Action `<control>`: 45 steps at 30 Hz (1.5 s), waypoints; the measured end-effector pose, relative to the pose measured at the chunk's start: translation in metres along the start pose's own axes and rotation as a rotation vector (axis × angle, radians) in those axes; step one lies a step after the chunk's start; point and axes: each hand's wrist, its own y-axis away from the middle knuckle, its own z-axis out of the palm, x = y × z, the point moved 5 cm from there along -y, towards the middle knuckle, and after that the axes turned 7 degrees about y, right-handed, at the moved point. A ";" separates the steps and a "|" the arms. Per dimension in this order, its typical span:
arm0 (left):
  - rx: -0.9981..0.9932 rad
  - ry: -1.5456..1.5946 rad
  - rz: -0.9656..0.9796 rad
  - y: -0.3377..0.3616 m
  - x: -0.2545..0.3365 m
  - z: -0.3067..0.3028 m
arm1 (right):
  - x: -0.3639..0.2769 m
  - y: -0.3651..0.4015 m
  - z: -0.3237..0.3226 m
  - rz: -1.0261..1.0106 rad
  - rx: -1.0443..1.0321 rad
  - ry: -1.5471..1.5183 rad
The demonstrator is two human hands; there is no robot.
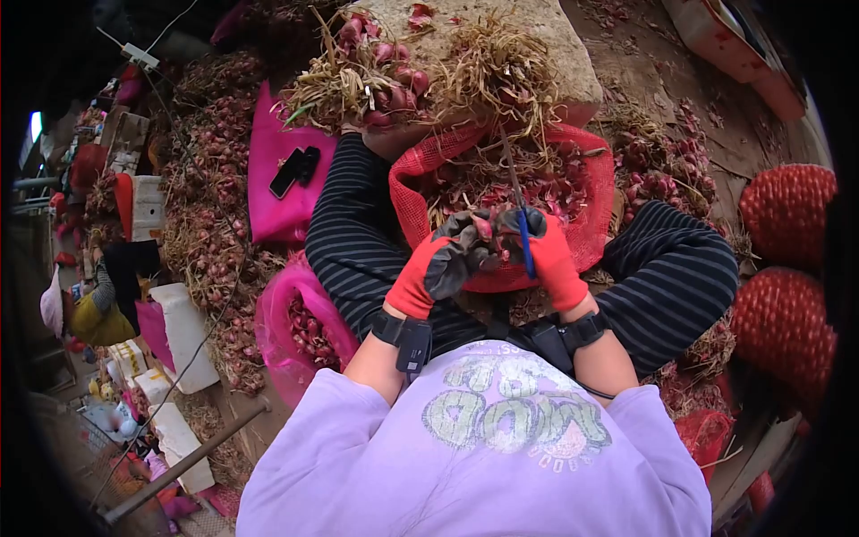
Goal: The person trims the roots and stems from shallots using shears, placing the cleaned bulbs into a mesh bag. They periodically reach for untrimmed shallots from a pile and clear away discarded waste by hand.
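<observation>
My left hand (440, 265), in a red glove with a dark palm, is closed around a small shallot (484, 229). Close beside it, my gloved right hand (553, 258) grips blue-handled scissors (526, 243), whose long blades point away from me. Both hands are above the near rim of a red mesh bag (413, 185). Inside the bag lie reddish skins and dry trimmings (546, 183). Beyond it, a bunch of shallots (394, 85) and a tangle of dry stalks (495, 63) rest on a pale block (568, 54).
A pink mesh bag (277, 322) of shallots stands left, near a pink sheet (268, 197) bearing a phone (288, 174). Many shallots (210, 224) cover the floor beyond. Full red sacks (787, 215) stand right. Another person (98, 309) sits far left. A metal bar (192, 461) is lower left.
</observation>
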 end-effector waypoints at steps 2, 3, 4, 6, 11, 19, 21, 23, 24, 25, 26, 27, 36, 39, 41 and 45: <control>0.066 -0.118 0.021 -0.001 -0.001 -0.012 | 0.003 0.000 0.006 -0.086 -0.003 0.040; 0.103 -0.242 0.027 -0.001 0.000 -0.014 | 0.003 0.001 0.009 -0.128 -0.006 0.059; 0.140 -0.367 0.032 0.000 0.002 -0.015 | 0.007 0.001 0.009 -0.033 -0.045 -0.016; 0.138 -0.619 0.062 0.001 0.008 -0.006 | 0.015 0.003 0.009 0.157 -0.123 -0.167; 0.315 -0.542 0.035 0.003 0.008 0.005 | 0.020 0.003 0.010 0.125 -0.126 -0.314; 0.275 -0.534 0.050 0.002 0.006 -0.002 | 0.021 0.004 0.008 0.199 -0.125 -0.289; 0.159 -0.845 0.115 0.001 0.011 -0.001 | 0.009 0.006 0.012 0.235 -0.092 -0.311; 0.105 -0.654 0.092 0.001 0.010 -0.001 | 0.021 0.004 0.011 0.269 -0.105 -0.346; 0.110 -0.307 0.035 0.002 0.007 0.003 | 0.019 0.004 0.011 0.286 -0.111 -0.364; 0.113 0.040 -0.021 0.003 0.004 0.005 | 0.012 0.004 0.011 0.210 -0.074 -0.284; 0.132 0.122 -0.020 0.003 0.006 0.002 | 0.003 0.006 0.012 0.134 -0.037 -0.203; 0.150 0.205 -0.018 0.002 0.010 -0.002 | -0.007 0.007 0.012 0.057 -0.001 -0.121; 0.020 0.331 0.080 0.002 0.041 0.004 | -0.019 0.008 0.012 -0.150 0.061 0.786; 0.032 0.354 0.056 0.003 0.041 0.002 | -0.021 0.008 0.013 -0.216 0.088 0.820; 0.084 0.214 0.057 0.004 0.040 0.003 | -0.024 0.008 0.012 -0.206 0.082 0.776; 0.053 -0.907 0.206 0.003 0.039 0.001 | -0.026 0.005 0.013 -0.153 0.072 0.592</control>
